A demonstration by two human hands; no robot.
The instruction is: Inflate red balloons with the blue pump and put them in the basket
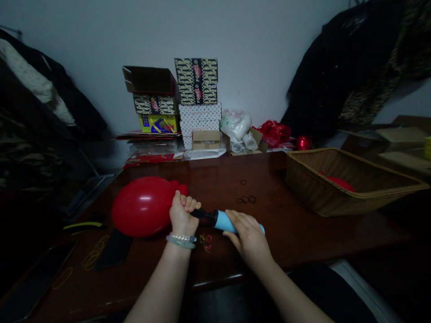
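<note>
A red balloon point(143, 206), inflated and glossy, lies to the left over the dark wooden table point(215, 177). My left hand point(183, 211) is closed around the balloon's neck where it meets the black nozzle end of a hand pump. Wrapped over the light blue barrel of the balloon pump point(222, 221) is my right hand point(247, 233). Small red bulges point(180, 186) show just behind my left fist. Below the pump lie several small coloured rubber bands point(206, 242). Exactly how the neck sits on the nozzle is hidden by my left fingers.
A wicker basket point(353, 197) with a red item inside stands at right. Black bands point(247, 199) lie mid-table; yellow bands point(94, 255) and a dark phone-like slab point(114, 249) are at left. Stacked boxes point(198, 89) and plastic bags point(237, 123) line the back.
</note>
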